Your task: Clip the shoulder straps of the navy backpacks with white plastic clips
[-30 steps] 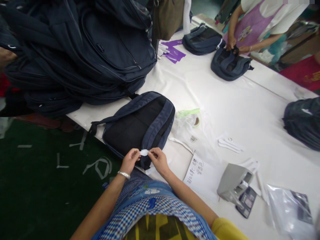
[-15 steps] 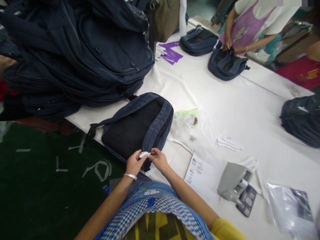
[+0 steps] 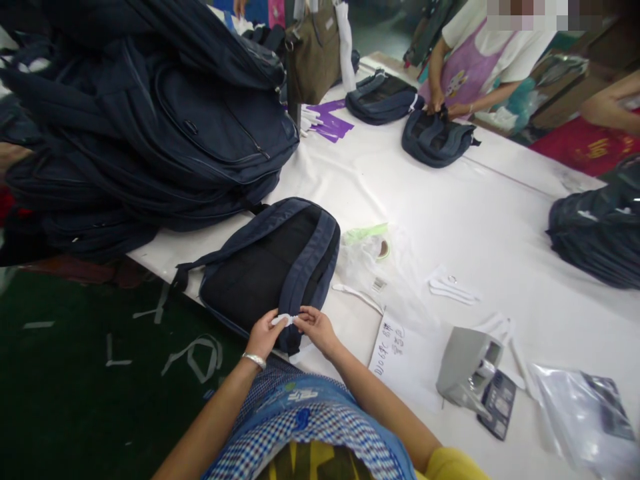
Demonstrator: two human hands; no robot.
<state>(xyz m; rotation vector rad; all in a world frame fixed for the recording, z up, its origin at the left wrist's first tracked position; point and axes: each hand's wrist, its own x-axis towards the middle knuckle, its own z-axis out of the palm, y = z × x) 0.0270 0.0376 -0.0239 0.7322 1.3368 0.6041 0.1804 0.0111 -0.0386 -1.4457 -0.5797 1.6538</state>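
Over there, the left hand (image 3: 263, 335) and right hand (image 3: 318, 329) pinch a small white strip (image 3: 284, 320) between them, at the near end of the navy-and-black fabric backpack (image 3: 245, 287) lying flat on the white bench (image 3: 465, 220).

left hand (image 3: 263, 335) + right hand (image 3: 319, 330): pinching white strip (image 3: 283, 320) | backpack (image 3: 250, 283): straps up, on table (image 3: 480, 227) | bag pile (image 3: 215, 127): beside

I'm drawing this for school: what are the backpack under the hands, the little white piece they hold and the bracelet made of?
The backpack looks like matte cloth, maybe synthetic: it's soft-sided and barely shines. The white piece looks plain and smooth, maybe plastic or paper, but it's too small to tell. The bracelet seems polished metal: it's silvery and shiny.
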